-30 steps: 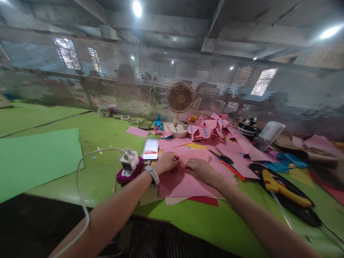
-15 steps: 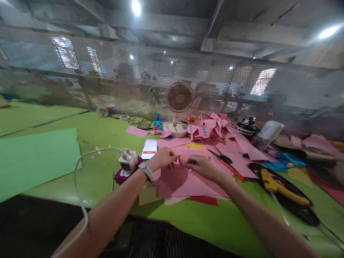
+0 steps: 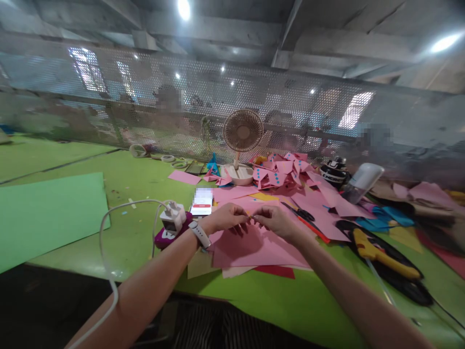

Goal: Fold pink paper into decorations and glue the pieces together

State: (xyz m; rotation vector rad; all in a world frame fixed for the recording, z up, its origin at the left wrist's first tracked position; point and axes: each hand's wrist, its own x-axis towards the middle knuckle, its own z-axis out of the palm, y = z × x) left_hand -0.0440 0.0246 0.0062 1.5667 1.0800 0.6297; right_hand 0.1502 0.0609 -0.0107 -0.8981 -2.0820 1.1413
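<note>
My left hand [image 3: 229, 218], with a white watch [image 3: 199, 234] on its wrist, hovers over a stack of pink paper sheets [image 3: 247, 252]. Its thumb and fingers are pinched together. Facing it from the right, my right hand [image 3: 273, 221] is closed in a pinch too. The fingertips of both hands meet over the paper, on something too small to make out. Left of my hands lies a lit phone [image 3: 202, 202]. Black-handled scissors [image 3: 304, 213] rest on pink paper to the right.
A small fan [image 3: 242, 132] stands behind, beside a heap of folded pink pieces [image 3: 281, 170]. A glue gun [image 3: 381, 254] lies on a black tray at right. Chargers [image 3: 173, 217] sit in a purple power strip, their white cable crossing my left forearm. Green sheet [image 3: 54, 213] lies left.
My two hands have come together; their fingertips, apart before, now meet above the pink paper. The things on the table stay where they were.
</note>
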